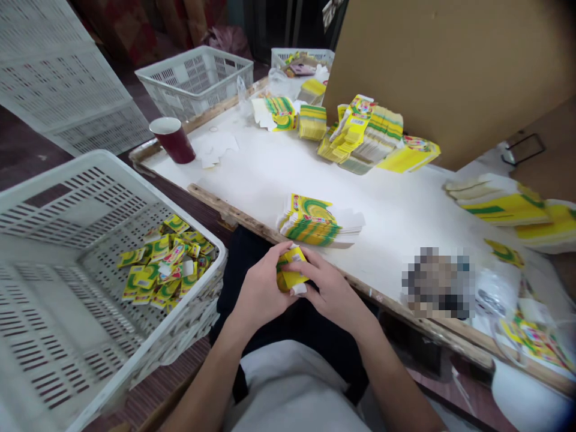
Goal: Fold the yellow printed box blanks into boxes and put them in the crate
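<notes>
Both my hands hold one small yellow carton over my lap, just off the table's near edge. The fingers of my left hand wrap its left side. From the right, the fingers of my right hand press on its face and end, where white flaps show. Just beyond my hands, a stack of flat yellow-and-green cartons lies on the white table. To my left, a white plastic crate holds a heap of small yellow cartons in its far right corner.
A maroon cup stands at the table's left edge, near white paper scraps. More flat carton stacks lie at the back before a large cardboard sheet. Another crate stands behind. A blurred-out patch covers something at right.
</notes>
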